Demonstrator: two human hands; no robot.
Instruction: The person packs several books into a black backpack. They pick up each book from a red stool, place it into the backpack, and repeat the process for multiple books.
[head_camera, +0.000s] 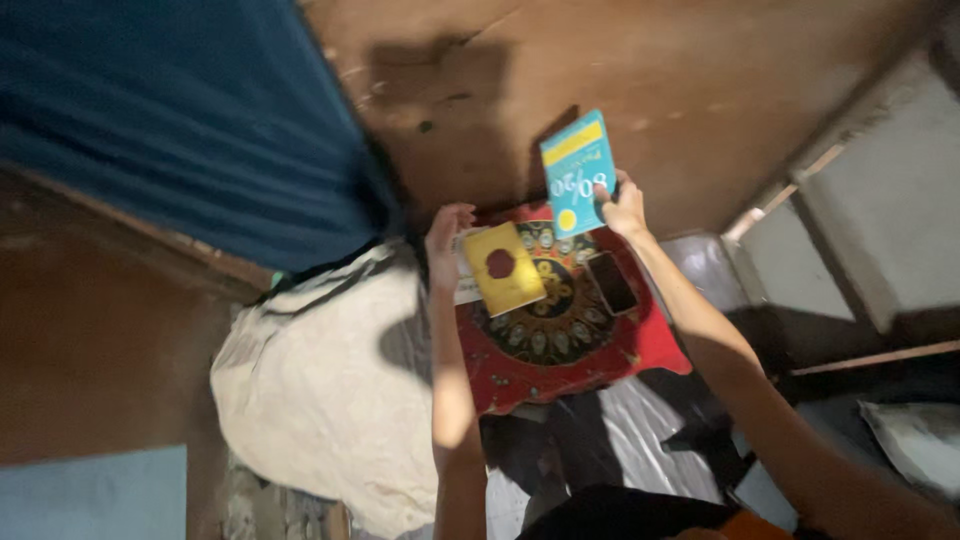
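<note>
Teal book (578, 170): so this was the thing I had in my right hand (625, 208). Slim paperback, bright teal cover, a yellow band across one end, big white print and a small yellow dot near the other end. It stuck out past the far edge of the red mat (600, 350), over the brown wooden surface (700, 90).

Right hand: clasped on the teal book's near corner, thumb side on the cover.

Yellow book (503, 267): mustard yellow with a round dark red spot in the middle, lying on the red mat's left part, tilted a bit.

Left hand (446, 240): fingers up against the yellow book's left edge, just at the mat's left border. Honestly too blurry to say if I was actually pinching it or just touching.

Phone (611, 282): dark, flat on the mat, right of the yellow book and just below the teal one.

Red mat: red cloth with a dark round pattern ringed by little pale ovals.

White bundle (320, 390): crumpled pale cloth, left of the mat.

Blue fabric (180, 120): hanging off beyond the bundle, up-left of the mat.

Count: two books, one phone, one mat, two hands.
</note>
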